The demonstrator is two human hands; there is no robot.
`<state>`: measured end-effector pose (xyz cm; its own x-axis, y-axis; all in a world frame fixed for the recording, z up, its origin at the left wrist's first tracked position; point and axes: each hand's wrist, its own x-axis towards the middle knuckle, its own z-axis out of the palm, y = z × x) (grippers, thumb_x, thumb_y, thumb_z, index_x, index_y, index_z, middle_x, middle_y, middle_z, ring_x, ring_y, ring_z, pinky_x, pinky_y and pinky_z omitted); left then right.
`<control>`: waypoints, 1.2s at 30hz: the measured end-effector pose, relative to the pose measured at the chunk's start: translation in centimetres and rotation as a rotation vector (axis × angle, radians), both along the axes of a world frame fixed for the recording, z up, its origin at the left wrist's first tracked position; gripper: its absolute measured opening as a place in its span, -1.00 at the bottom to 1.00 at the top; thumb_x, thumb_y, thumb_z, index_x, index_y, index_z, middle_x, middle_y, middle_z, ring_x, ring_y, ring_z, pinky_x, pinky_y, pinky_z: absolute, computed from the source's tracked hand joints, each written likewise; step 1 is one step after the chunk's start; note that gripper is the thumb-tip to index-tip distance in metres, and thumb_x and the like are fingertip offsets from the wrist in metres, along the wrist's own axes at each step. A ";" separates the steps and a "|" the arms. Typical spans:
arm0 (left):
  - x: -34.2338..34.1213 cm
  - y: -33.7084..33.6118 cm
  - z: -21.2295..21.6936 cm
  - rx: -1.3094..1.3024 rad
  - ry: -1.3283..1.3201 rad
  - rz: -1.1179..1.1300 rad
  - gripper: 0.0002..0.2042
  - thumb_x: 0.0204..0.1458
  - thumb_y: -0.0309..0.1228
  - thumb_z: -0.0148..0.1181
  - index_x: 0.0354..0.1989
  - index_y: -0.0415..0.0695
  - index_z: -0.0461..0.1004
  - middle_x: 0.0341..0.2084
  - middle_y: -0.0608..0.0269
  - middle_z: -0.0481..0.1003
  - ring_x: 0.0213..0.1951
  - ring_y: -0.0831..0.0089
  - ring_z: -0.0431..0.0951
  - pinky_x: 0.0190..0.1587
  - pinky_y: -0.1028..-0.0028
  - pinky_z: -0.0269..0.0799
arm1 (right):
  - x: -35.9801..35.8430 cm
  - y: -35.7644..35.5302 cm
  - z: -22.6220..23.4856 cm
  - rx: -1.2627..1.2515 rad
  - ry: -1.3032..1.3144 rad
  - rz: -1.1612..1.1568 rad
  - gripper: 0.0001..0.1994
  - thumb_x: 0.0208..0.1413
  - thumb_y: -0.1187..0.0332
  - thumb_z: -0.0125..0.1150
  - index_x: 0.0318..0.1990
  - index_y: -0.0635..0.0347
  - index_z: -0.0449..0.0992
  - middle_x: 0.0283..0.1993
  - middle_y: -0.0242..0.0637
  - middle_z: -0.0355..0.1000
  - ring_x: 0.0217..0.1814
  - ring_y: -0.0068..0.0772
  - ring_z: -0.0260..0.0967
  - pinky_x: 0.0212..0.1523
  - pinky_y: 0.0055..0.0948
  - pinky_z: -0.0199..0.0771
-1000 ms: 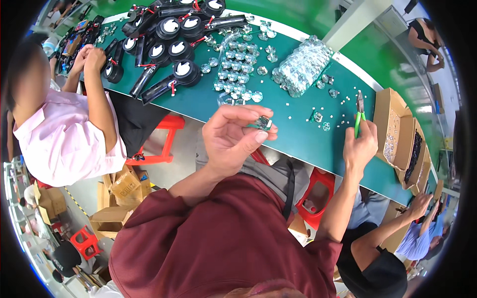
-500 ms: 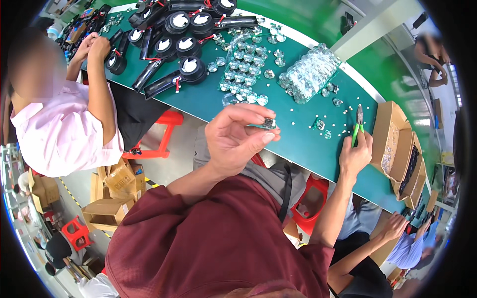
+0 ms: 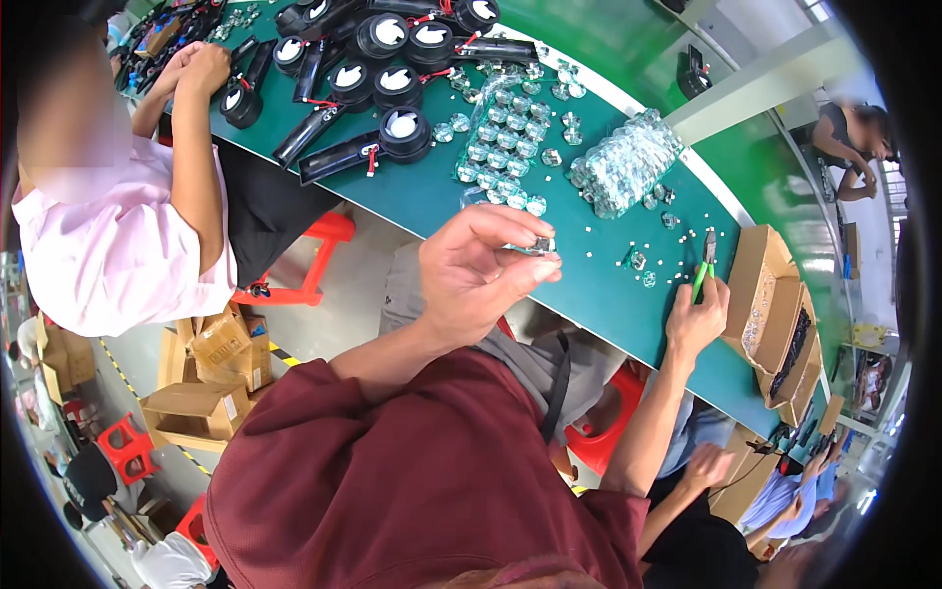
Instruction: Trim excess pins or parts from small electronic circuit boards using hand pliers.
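Note:
Between the thumb and fingers of my left hand (image 3: 471, 275) is a small circuit board (image 3: 541, 245), raised before me near the table's front edge. My right hand (image 3: 698, 316) rests on the green table (image 3: 613, 299), wrapped round green-handled cutting pliers (image 3: 704, 274) whose metal jaws point away from me. Loose circuit boards (image 3: 637, 260) and tiny white pieces lie just left of the pliers. Farther back are rows of small round boards (image 3: 505, 147) and a bubble-wrapped bundle (image 3: 626, 165) of similar parts.
Black round units with handles (image 3: 404, 135) crowd the table's far left. Open cardboard boxes (image 3: 775, 324) with small parts stand right of my right hand. A person in a pink shirt (image 3: 128, 245) sits at my left, and red stools (image 3: 603, 422) stand below the table edge.
The whole view has shifted slightly. My left hand still pinches the small board, which appears turned a little. My right hand keeps its hold on the pliers.

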<state>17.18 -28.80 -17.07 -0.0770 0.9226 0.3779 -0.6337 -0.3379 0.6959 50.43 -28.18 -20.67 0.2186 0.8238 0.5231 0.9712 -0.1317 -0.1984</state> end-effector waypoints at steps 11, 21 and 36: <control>-2.6 2.8 0.3 -0.127 0.083 0.311 -0.71 0.01 -0.76 0.26 -0.10 -0.25 0.46 -0.13 0.18 0.51 -0.14 0.50 0.56 -0.15 0.51 0.59 | 2.0 -0.8 -1.0 0.011 -0.014 0.051 -0.62 0.02 0.40 0.16 -0.01 0.40 0.56 -0.04 0.04 0.48 -0.05 0.12 0.45 -0.02 -0.07 0.48; -21.7 12.7 2.9 -0.114 0.841 1.184 -0.85 0.02 -0.61 0.25 -0.22 -0.27 0.57 -0.32 0.16 0.64 -0.27 0.52 0.65 -0.21 0.50 0.58 | 0.6 0.1 -0.5 -0.048 0.035 0.024 -0.61 0.03 0.40 0.11 0.00 0.42 0.53 -0.04 0.02 0.46 -0.04 0.16 0.44 0.00 -0.06 0.42; -38.1 34.0 1.9 -0.851 1.810 1.195 -0.79 0.15 -0.40 0.09 -0.22 0.00 0.69 -0.16 0.14 0.66 0.01 0.20 0.62 0.03 0.23 0.42 | -0.9 -1.4 2.8 -0.160 -0.032 0.049 -0.40 0.13 0.00 0.20 0.10 0.42 0.50 -0.02 0.24 0.44 -0.06 0.31 0.41 -0.03 0.05 0.48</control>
